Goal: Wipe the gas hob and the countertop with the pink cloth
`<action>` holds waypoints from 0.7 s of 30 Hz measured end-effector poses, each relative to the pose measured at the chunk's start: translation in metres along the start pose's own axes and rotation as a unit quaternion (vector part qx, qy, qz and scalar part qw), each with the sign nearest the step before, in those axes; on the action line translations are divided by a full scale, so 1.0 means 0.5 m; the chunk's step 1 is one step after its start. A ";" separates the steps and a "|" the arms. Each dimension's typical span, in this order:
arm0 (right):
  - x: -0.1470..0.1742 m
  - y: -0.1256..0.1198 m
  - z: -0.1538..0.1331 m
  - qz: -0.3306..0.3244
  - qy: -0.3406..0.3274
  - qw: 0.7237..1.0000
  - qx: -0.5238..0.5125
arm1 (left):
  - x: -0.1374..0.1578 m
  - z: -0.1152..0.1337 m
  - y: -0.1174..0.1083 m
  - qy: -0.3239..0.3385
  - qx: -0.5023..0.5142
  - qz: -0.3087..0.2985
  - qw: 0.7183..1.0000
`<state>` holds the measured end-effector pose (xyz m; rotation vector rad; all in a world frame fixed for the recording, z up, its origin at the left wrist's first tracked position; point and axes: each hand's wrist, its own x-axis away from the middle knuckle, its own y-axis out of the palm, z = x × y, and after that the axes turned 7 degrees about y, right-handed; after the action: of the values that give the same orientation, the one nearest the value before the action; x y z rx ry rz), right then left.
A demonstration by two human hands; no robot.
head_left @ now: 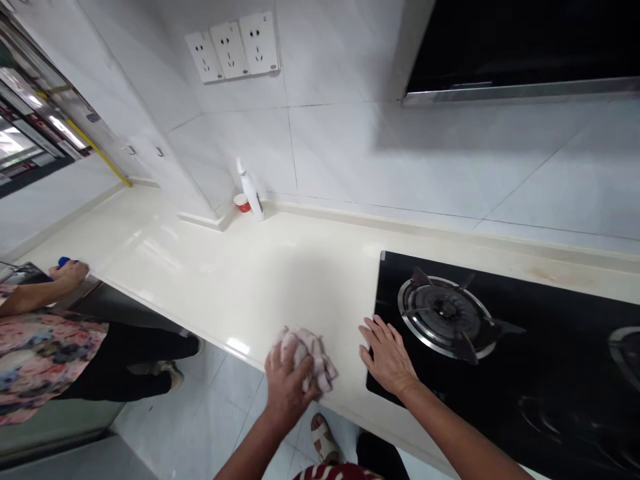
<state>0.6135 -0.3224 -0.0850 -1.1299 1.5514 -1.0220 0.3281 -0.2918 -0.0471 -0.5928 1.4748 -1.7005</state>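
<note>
My left hand is closed on a crumpled pinkish-white cloth, which rests on the cream countertop near its front edge. Spread fingers show on my right hand, which lies flat over the left edge of the black gas stove and holds nothing. Just beyond that hand is a round burner with metal pot supports. The underside of the cloth is hidden.
Against the back wall stand a white spray bottle and a red-and-white cup. A range hood overhangs the stove. At the left, a person in a floral top holds something blue. Wall sockets sit above.
</note>
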 end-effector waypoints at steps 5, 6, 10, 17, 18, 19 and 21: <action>-0.002 0.001 -0.001 -0.001 0.000 1.000 -0.001 | -0.062 -0.134 -0.038 -0.139 -0.073 0.034 0.987; -0.002 0.001 -0.001 -0.003 0.000 1.000 0.000 | -0.089 -0.151 -0.040 -0.156 -0.081 0.041 0.984; -0.003 0.000 -0.001 -0.008 0.003 1.000 -0.002 | -0.208 -0.162 -0.033 -0.191 -0.086 0.049 0.977; -0.003 -0.003 -0.001 -0.005 0.001 1.000 0.000 | -0.329 -0.019 0.011 -0.081 -0.012 0.017 0.997; -0.003 -0.004 -0.001 -0.005 0.000 1.000 0.001 | -0.320 0.006 0.018 -0.051 -0.001 0.016 0.999; -0.003 -0.005 -0.001 -0.005 0.000 1.000 0.001 | -0.304 0.028 0.025 -0.019 0.008 0.016 1.000; -0.003 -0.007 -0.002 -0.008 -0.001 1.000 0.000 | -0.251 0.066 0.039 0.039 0.021 0.019 0.999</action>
<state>0.6136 -0.3216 -0.0810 -1.1439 1.5434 -1.0317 0.4311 -0.2110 -0.0405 -0.4778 1.4920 -1.7379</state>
